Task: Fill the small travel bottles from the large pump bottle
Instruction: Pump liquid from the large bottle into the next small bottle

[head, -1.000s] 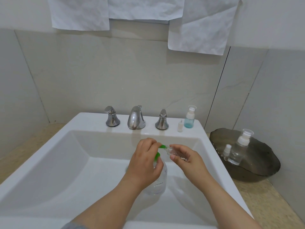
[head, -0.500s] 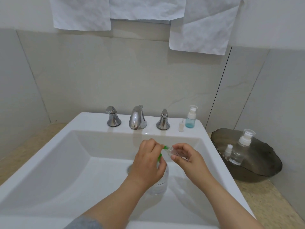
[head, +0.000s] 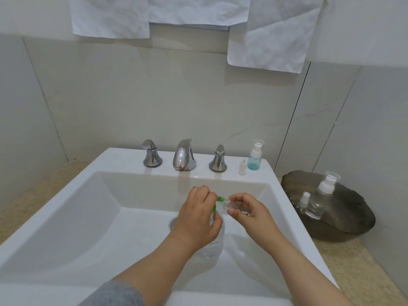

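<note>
One pump bottle [head: 214, 245], one travel bottle [head: 236, 207] — held

Grey sleeve [head: 119, 293] at the left elbow; left hand [head: 197, 219], right hand [head: 251, 214] bare.

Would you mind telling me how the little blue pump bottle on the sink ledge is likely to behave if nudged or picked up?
The blue pump bottle stands upright, narrow with a tall capped pump, so a sideways nudge would probably tip it. The sink ledge looks glossy, so it may slide first. Being small, it is likely light to lift.
</note>
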Available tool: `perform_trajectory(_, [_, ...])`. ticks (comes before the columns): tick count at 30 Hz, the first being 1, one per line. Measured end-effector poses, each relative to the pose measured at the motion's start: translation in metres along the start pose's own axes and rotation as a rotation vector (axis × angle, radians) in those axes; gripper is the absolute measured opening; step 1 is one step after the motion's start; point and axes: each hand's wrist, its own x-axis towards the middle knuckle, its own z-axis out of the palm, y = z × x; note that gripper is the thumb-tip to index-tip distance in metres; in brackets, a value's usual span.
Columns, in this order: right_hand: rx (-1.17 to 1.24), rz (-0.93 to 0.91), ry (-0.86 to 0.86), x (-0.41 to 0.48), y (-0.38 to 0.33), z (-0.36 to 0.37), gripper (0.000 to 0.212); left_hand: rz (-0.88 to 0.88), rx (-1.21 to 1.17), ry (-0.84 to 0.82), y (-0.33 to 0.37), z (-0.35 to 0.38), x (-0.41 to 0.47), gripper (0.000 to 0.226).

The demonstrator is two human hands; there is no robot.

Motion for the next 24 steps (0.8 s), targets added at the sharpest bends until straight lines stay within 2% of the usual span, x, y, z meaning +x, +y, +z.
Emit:
perform_trajectory(14, [0.046, -0.024, 0.047, -0.0012, -0.0046, -0.0009, 0.021, -0.064, -0.086, -0.03, 0.0027, -0.01, 0.0032, 0.037])
perform_trajectory(24, [0.052, -0.03, 0.056, -0.0006, -0.0058, -0.0006, 0.022, -0.065, -0.07, 0.015, 0.0035, -0.0056, 0.005, 0.03])
